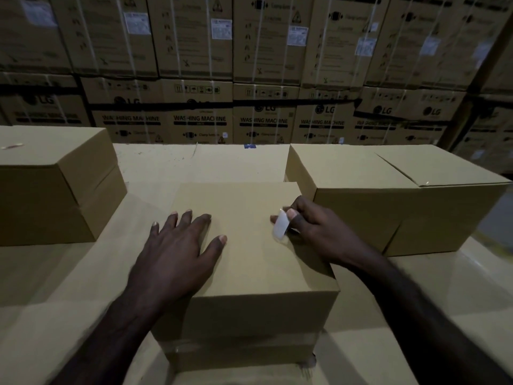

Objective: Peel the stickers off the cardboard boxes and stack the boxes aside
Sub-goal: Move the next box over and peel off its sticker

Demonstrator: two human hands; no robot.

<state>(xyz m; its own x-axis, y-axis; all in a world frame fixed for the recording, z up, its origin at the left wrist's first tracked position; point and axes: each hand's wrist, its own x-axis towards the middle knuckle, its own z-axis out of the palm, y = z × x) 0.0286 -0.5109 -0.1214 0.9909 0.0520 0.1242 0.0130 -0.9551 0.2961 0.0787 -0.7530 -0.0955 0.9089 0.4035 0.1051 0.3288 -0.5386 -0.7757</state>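
Peeling is under way: the right hand (313, 226) pinches a half-lifted sticker (281, 225) atop the middle cardboard box (249, 245), the flat, released left hand (177, 245) steadying it; next, probably pull it free.

Both hands (177, 245) and forearms (416, 301) are bare, with no sleeves.
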